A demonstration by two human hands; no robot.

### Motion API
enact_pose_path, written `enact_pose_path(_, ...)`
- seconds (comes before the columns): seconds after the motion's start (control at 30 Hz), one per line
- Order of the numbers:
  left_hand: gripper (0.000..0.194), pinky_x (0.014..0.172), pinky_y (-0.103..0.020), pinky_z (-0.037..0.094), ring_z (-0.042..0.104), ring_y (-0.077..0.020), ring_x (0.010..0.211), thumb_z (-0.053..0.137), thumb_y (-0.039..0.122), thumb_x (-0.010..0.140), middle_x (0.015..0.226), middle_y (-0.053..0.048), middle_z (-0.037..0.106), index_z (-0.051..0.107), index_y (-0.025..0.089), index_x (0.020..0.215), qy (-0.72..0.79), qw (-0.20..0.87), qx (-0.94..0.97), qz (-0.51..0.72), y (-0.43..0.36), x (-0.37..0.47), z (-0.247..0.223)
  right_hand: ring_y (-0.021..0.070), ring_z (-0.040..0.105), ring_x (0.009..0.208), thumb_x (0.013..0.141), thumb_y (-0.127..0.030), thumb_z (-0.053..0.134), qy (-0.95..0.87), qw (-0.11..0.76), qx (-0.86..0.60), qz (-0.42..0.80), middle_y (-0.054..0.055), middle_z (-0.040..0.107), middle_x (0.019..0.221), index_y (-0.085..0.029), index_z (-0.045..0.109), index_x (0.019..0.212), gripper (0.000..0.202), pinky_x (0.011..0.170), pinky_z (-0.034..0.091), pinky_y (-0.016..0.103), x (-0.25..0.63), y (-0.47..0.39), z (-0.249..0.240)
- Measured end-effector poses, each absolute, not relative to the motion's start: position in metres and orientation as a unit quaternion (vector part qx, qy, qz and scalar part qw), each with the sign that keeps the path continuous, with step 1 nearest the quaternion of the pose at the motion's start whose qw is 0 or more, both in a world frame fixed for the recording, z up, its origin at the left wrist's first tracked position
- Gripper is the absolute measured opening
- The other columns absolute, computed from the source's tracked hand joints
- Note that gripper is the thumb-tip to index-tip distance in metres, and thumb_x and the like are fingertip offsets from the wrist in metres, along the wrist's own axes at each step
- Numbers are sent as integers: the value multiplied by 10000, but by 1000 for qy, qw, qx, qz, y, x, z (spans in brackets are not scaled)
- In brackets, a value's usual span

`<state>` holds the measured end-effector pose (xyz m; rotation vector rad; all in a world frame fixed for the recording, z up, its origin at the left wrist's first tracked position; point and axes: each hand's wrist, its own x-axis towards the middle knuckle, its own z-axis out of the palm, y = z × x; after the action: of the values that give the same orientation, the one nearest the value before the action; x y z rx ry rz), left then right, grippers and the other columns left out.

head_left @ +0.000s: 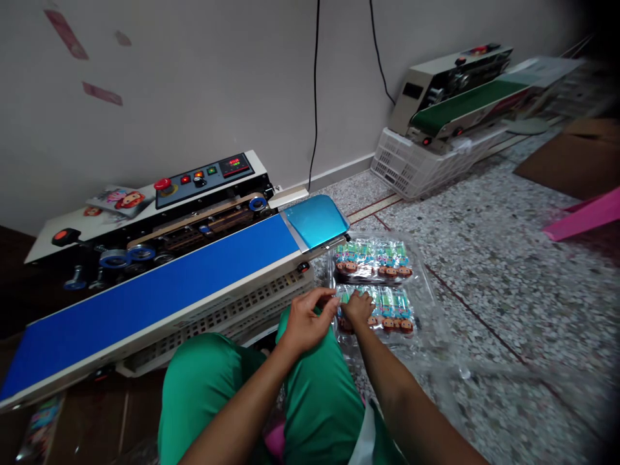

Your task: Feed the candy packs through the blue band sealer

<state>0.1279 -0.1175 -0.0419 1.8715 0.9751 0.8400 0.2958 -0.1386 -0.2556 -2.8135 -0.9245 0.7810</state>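
My left hand [310, 320] hovers over my green-clad knee, at the near left corner of a clear plastic bag [429, 303] on the floor. Its fingers are bent, with a gap between thumb and forefinger, and I see nothing in it. My right hand [358, 309] reaches down onto the left end of the nearer row of shiny printed packets [394, 310], thumb and fingers spread over them. Part of that row is hidden under the hand. Behind it lies a second row of packets [375, 259], with the same cartoon figures in blue, green and brown.
On my left stands a sealing machine with a blue conveyor belt [159, 278], a blue end plate [317, 221] and a lit control panel [203, 179]. Farther right, a green-belted machine [469, 106] rests on a white crate [402, 161]. Brown cardboard [571, 158] lies at right.
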Motion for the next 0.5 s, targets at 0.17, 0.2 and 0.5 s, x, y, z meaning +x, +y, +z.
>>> enact_pose_path(0.17,183,720,-282,494,660,-175,775,572,301,829,863,-47,725,670,198,944,393,419,746,335,-118,126,-41,410,369,1242,600,-572,692,-249,15,-938,242,347,358,1336,13,131,1413,1147,957,305,481,302,-141,-255)
enact_pose_path(0.2,183,721,-283,494,661,-176,778,572,303,829,864,-46,725,670,199,944,394,419,746,336,-118,126,-40,402,395,1223,593,-583,688,-243,11,-938,246,337,395,1311,21,145,1407,1150,950,319,470,304,-141,-256)
enact_pose_path(0.5,184,714,-265,483,654,-160,771,565,301,835,863,-39,722,664,192,946,397,413,749,333,-119,124,-40,387,447,1200,625,-621,624,-250,10,-919,306,237,511,1245,-126,517,1173,746,925,355,482,305,-144,-269)
